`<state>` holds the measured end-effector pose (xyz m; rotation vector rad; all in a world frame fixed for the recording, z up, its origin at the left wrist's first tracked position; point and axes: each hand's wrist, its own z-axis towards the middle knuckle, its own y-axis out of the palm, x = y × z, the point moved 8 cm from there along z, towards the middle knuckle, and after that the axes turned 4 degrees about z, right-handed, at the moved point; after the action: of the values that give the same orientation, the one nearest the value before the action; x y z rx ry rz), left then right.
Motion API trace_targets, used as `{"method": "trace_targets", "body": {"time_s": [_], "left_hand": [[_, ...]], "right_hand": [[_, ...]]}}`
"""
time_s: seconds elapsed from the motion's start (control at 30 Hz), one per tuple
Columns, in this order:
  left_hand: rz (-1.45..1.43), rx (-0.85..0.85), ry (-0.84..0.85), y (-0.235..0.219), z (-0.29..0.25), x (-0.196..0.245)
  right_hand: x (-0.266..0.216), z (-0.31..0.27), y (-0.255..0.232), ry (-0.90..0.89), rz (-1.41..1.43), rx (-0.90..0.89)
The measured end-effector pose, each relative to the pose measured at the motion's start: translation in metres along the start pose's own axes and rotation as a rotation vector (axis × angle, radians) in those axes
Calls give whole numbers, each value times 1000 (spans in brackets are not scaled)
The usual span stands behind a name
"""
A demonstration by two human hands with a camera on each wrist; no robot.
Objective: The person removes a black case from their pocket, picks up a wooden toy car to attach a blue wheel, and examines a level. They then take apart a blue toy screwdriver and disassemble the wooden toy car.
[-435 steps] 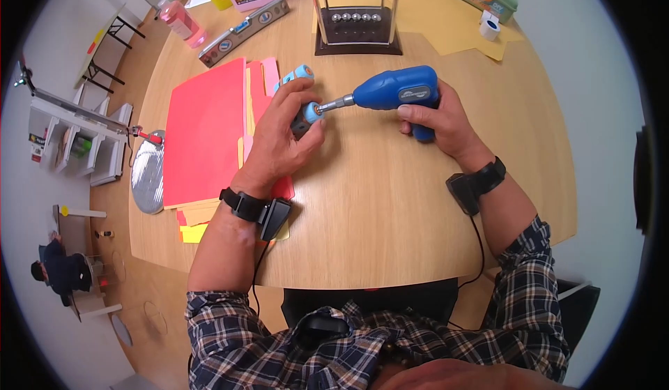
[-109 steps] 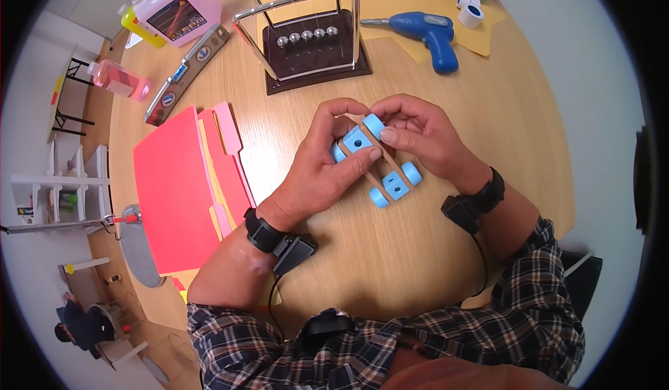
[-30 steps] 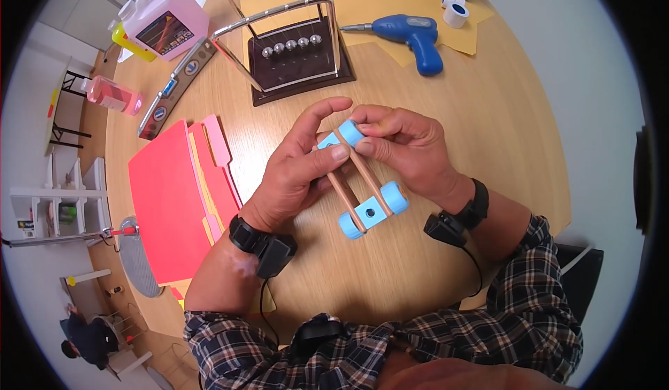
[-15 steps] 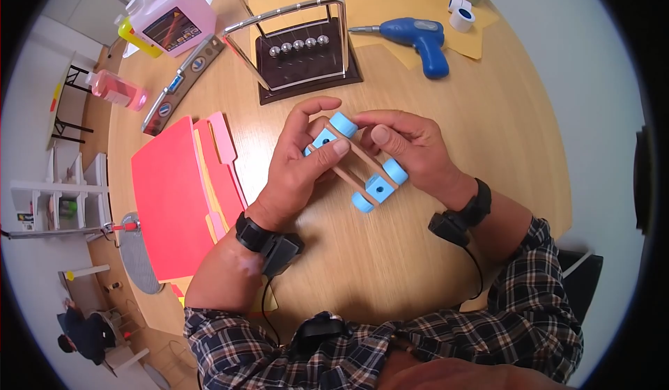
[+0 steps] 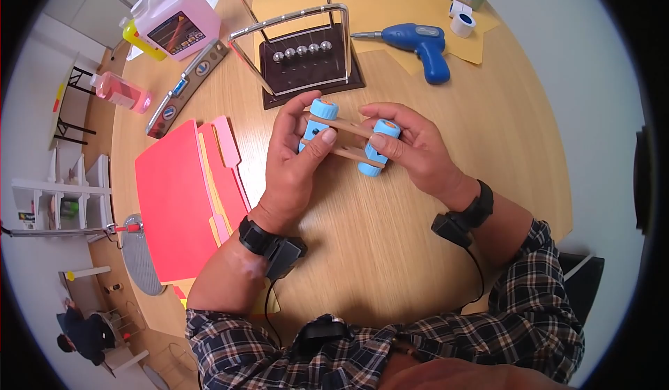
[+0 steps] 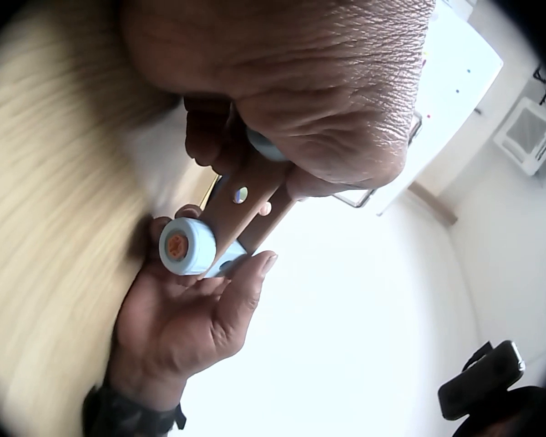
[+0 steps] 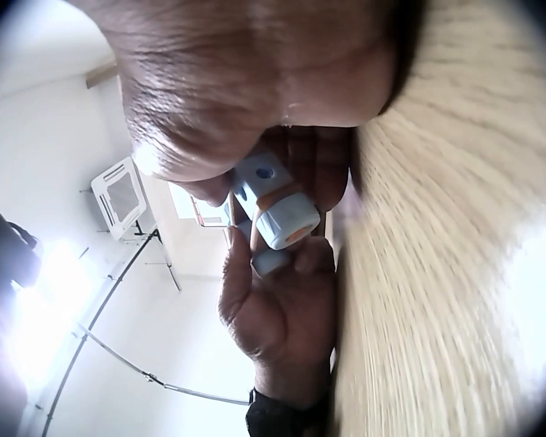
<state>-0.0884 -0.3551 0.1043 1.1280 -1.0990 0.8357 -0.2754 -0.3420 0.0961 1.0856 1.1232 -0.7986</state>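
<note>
Both hands hold a small toy car chassis with light blue wheels [image 5: 324, 108], blue end blocks [image 5: 316, 131] and brown side strips [image 5: 346, 126]. My left hand [image 5: 287, 163] grips its left end, the thumb pressing on the block. At the right end, my right hand [image 5: 426, 158] holds the other block, with the thumb on top and fingers behind. In the left wrist view a brown strip [image 6: 239, 208] with holes runs between the hands, and a wheel [image 6: 187, 247] shows an orange hub. The right wrist view shows a blue block [image 7: 266, 173] beneath my right hand.
A blue electric screwdriver [image 5: 424, 45] lies at the back right near white rolls [image 5: 463, 25]. Behind the hands stands a Newton's cradle [image 5: 306, 76]. Red folders [image 5: 174, 195], a spirit level [image 5: 187, 87] and bottles [image 5: 124, 92] are on the left.
The screwdriver, earlier in my right hand against a wheel, now lies on the table. Within the last second the chassis has turned more sideways, and my right hand has shifted to its other end.
</note>
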Motion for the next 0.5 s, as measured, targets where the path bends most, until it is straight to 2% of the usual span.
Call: {"method": "trace_targets", "body": {"time_s": [0.5], "left_hand": [[4, -34, 2, -4, 2, -5]], "right_hand": [[4, 0, 4, 55, 36, -86]]}}
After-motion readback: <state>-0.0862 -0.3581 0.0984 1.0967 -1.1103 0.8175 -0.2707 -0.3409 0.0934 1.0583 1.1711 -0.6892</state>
